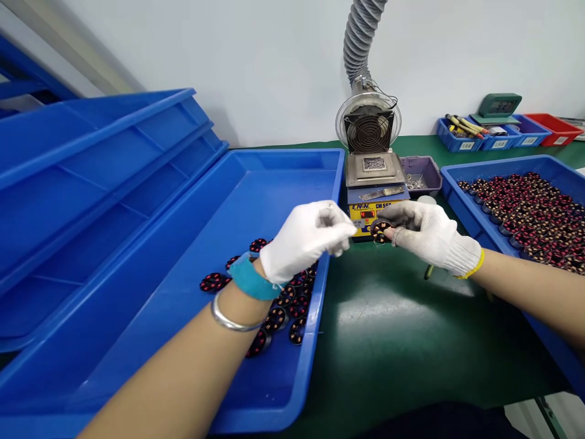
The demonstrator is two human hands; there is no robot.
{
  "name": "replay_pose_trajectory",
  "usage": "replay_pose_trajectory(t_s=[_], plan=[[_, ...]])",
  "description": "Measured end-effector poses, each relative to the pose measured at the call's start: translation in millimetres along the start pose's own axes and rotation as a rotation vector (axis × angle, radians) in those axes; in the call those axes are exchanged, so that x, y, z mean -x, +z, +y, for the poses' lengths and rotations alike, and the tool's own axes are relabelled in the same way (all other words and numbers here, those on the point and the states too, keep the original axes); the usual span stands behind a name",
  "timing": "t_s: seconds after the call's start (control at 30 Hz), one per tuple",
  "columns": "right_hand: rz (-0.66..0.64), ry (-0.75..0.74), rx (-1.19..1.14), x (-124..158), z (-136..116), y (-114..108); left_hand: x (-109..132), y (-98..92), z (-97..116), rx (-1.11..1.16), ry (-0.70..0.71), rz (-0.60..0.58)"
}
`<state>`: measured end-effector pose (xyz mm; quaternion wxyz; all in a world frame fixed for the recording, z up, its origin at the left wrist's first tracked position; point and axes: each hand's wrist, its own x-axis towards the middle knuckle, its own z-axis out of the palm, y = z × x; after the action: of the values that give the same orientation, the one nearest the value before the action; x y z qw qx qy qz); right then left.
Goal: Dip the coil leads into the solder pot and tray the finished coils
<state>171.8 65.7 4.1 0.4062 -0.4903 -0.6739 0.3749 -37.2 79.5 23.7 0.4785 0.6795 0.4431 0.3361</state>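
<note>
My right hand (pixel 427 235), in a white knit glove, is closed on a small round wound coil (pixel 381 231) held just in front of a yellow-and-blue solder pot (pixel 375 195). My left hand (pixel 308 239), also gloved, is pinched shut right beside the coil; what its fingertips hold is too small to make out. Below my left wrist a blue tray (pixel 183 256) holds several dark coils (pixel 283 305) near its right wall. A second blue tray (pixel 461 183) at the right is packed with several red-and-copper coils (pixel 530 213).
A fume-extraction fan (pixel 368 129) on a grey hose (pixel 361 36) stands behind the solder pot, with a small purple dish (pixel 423 174) beside it. Stacked blue trays (pixel 91 171) lean at the left. Small bins with tools (pixel 498 131) line the back right. Green mat (pixel 388 341) lies between the trays.
</note>
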Motion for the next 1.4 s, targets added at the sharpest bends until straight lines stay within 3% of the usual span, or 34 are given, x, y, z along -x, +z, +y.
replay_pose_trajectory(t_s=[0.13, 0.3, 0.43, 0.57, 0.77, 0.87, 0.97, 1.17, 1.3, 1.4], plan=[[-0.034, -0.005, -0.041, 0.3, 1.8, 0.6, 2.3, 21.1, -5.2, -0.276, 0.136, 0.089], [-0.046, -0.026, -0.009, 1.0, 6.1, 0.6, 5.5, 34.6, -8.4, -0.407, 0.209, 0.199], [-0.052, -0.064, 0.017, 1.8, 8.8, 0.6, 6.5, 33.9, -12.1, -0.552, 0.314, 0.269], [-0.086, -0.01, -0.03, 0.5, 6.7, 0.1, 5.5, 30.0, -15.2, -0.678, 0.421, 0.293], [-0.116, 0.102, -0.209, -3.2, 4.5, -1.8, 0.6, 13.0, -10.4, -0.662, 0.317, 0.435], [-0.122, 0.101, -0.264, -3.7, 5.2, -1.9, 3.4, 12.0, -5.1, -0.555, 0.343, 0.32], [-0.115, 0.083, -0.238, -3.1, 5.5, -2.0, 8.3, 19.7, -2.5, -0.622, 0.414, 0.206], [-0.129, -0.02, -0.053, 0.2, 5.5, -2.7, 7.2, 31.0, -12.3, -0.749, 0.462, 0.211], [-0.113, -0.026, 0.006, -0.9, 8.3, -2.1, 9.3, 21.7, -2.8, -0.681, 0.343, 0.145], [-0.048, -0.013, 0.04, -3.0, 10.2, -2.3, 15.6, 10.2, 14.8, -0.405, 0.131, -0.132]])
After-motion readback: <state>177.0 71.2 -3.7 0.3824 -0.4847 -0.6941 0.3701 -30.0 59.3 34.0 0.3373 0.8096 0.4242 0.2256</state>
